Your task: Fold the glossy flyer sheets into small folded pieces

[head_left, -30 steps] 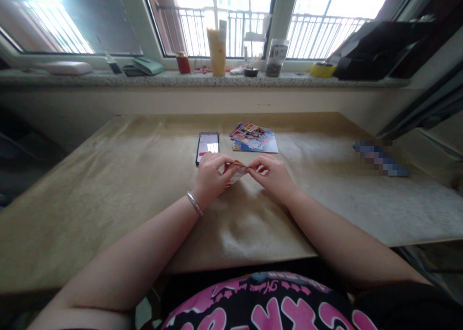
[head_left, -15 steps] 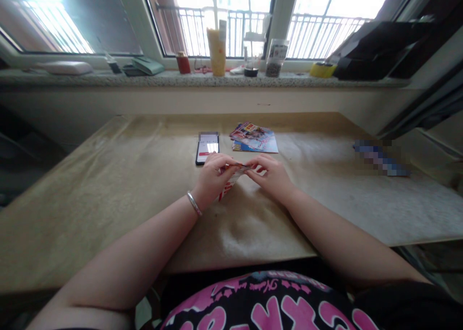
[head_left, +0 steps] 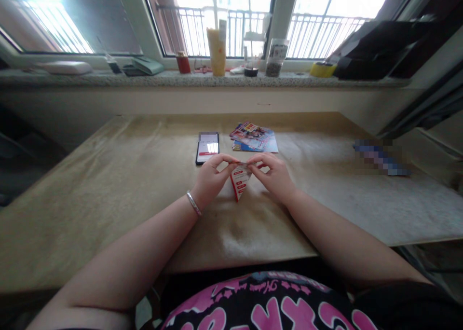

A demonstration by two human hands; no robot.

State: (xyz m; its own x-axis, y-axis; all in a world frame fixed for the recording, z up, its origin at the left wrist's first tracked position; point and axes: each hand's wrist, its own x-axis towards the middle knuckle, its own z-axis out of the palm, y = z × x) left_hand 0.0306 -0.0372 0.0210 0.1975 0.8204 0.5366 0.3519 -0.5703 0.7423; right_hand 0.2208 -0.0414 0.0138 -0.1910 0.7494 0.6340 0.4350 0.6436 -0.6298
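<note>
Both hands meet over the middle of the wooden table [head_left: 108,185]. My left hand [head_left: 211,180], with a silver bracelet on the wrist, and my right hand [head_left: 275,175] each pinch the top edge of a small folded paper leaflet [head_left: 239,180], white with red print. The leaflet hangs down between them in a pointed triangle, its tip just above the table. A phone [head_left: 207,147] with a lit screen lies right behind my left hand. A stack of colourful leaflets [head_left: 255,138] lies behind my right hand.
A blurred blue strip [head_left: 381,158] lies at the table's right side. The stone windowsill [head_left: 162,79] behind holds a yellow bottle [head_left: 217,50], a red jar [head_left: 183,62], a glass jar [head_left: 275,58], a yellow tape roll [head_left: 322,69] and a black bag [head_left: 376,50].
The leaflet has turned from lying nearly flat between the fingers to hanging down as a triangle, printed face toward me. Both hands stayed in place, fingertips lifted slightly.
</note>
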